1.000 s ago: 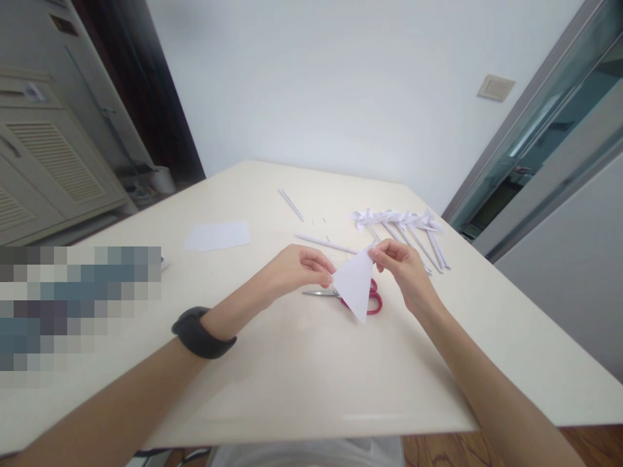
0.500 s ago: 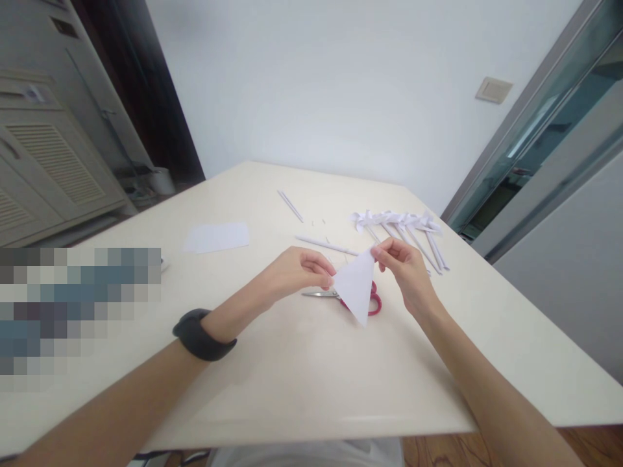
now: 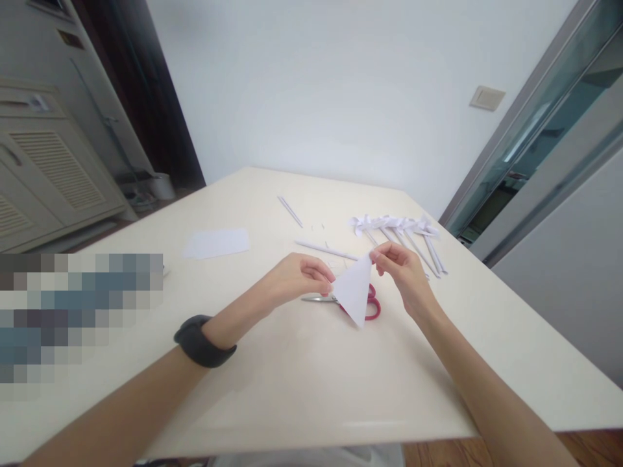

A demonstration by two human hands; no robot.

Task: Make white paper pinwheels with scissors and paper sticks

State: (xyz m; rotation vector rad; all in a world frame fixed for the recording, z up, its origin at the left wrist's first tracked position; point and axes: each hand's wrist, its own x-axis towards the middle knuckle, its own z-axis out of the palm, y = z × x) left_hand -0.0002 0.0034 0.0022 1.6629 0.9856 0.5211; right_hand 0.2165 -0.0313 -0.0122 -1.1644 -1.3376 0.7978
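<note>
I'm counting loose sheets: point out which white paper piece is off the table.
The folded triangle, pinched between left hand and right hand; the flat sheet lies on the table.

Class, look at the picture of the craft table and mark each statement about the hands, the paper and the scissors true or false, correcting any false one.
1. Both hands hold a white paper triangle. True: the left hand pinches its left corner and the right hand its top corner.
2. The scissors have blue handles. False: the handles are red.
3. The scissors are held in the right hand. False: they lie on the table, partly behind the triangle.
4. A dark wristband is on the left wrist. True.
5. Finished paper pinwheels lie beyond the right hand. True.
</note>
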